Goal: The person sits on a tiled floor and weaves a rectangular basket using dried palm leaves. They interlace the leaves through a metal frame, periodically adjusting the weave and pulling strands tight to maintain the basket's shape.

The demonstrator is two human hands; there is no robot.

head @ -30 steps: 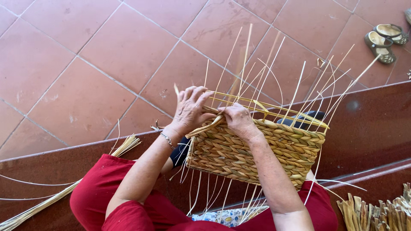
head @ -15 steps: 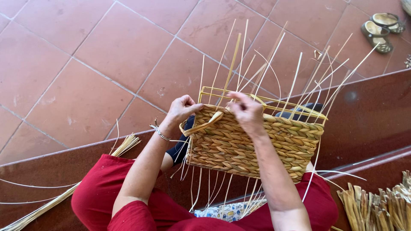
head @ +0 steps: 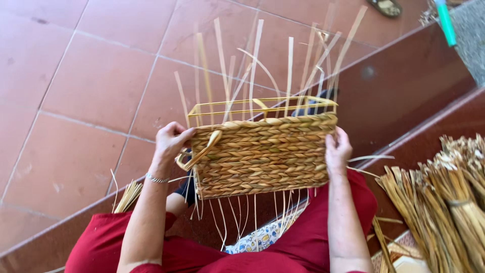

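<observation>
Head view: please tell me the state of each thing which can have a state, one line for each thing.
woven basket: unfinished, held up at both ends, loose strips standing above the rim and hanging below.
yellow wire frame: bare above the weave, not yet covered.
left hand: closed on the basket's left end.
right hand: pressed against the basket's right end.
dried reed bundle: tied, lying on the step at the right.

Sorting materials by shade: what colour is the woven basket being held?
Golden straw-tan, in braided rows: the woven basket, seen in the head view.
</observation>
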